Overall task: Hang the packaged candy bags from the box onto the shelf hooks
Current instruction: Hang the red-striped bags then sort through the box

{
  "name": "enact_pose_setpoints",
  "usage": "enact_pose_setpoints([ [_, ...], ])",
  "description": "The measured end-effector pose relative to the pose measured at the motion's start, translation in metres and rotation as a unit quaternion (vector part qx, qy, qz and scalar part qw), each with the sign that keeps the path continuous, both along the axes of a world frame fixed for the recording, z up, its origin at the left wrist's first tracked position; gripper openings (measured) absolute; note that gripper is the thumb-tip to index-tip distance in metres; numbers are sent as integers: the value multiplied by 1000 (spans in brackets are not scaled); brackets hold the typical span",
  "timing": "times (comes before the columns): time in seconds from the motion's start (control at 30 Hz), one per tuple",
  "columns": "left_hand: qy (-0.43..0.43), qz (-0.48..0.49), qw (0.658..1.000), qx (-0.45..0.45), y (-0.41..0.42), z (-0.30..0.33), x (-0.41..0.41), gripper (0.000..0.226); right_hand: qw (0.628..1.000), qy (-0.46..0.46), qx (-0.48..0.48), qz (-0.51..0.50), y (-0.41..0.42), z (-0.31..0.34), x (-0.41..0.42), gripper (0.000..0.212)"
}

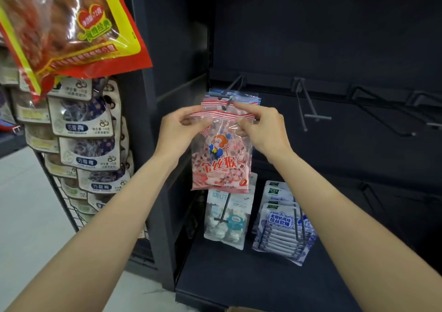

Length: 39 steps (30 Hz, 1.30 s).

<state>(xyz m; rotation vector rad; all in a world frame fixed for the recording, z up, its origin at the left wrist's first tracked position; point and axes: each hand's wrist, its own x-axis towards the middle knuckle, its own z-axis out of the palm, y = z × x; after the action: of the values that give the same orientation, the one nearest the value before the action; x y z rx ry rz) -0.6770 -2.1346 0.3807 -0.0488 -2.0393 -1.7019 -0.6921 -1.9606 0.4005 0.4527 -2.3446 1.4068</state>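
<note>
A clear candy bag (221, 158) with red-striped top, a cartoon monkey and red lettering hangs in front of the dark shelf. My left hand (178, 130) pinches its top left corner and my right hand (259, 127) pinches its top right corner. The striped header sits at the tip of a black shelf hook (230, 91). More bags with blue and red striped tops (246, 97) hang on that hook behind it. The box is barely visible, only a brown corner (241, 309) at the bottom edge.
Bare hooks (308, 106) jut from the dark back panel to the right. Below hang white candy bags (227, 218) and blue-white bags (283, 223). A wire rack of plum snack packs (88, 130) stands left, with a red-yellow bag (64, 22) overhead.
</note>
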Motion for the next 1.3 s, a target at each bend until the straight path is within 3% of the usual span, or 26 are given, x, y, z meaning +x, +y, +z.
enact_pose_setpoints([
  [0.1, -8, 19, 1000, 3, -1, -3, -6, 29, 1000, 9, 17, -9, -1, -4, -9, 36],
  [0.23, -6, 50, 999, 10, 6, -9, -27, 33, 989, 90, 97, -63, -4, -9, -19, 38],
  [0.33, 1, 82, 997, 10, 15, -10, -45, 36, 964, 146, 199, -103, -3, -10, -29, 37],
  [0.47, 4, 112, 993, -24, 24, -7, -66, 42, 928, 152, 309, -142, 1, -3, -46, 38],
  [0.63, 15, 145, 988, -57, 29, -13, -81, 46, 934, 122, 279, -184, -5, -14, -54, 54],
  [0.77, 54, 141, 987, -59, 33, -28, -62, 54, 951, 125, 243, -141, -6, -43, -38, 70],
  [0.93, 19, 108, 973, -203, 33, -50, -15, 65, 944, 115, 296, -92, 5, -69, 3, 57],
  [1.03, 0, 68, 984, -166, 42, -61, 24, 51, 935, 118, 327, -70, 20, -87, 38, 41],
  [1.17, -20, 5, 998, -54, 67, -77, 83, 36, 940, 17, 337, -45, 56, -112, 104, 23],
  [1.3, -77, -104, 991, -45, 100, -118, 139, 21, 939, -121, 321, -24, 101, -160, 171, 25],
])
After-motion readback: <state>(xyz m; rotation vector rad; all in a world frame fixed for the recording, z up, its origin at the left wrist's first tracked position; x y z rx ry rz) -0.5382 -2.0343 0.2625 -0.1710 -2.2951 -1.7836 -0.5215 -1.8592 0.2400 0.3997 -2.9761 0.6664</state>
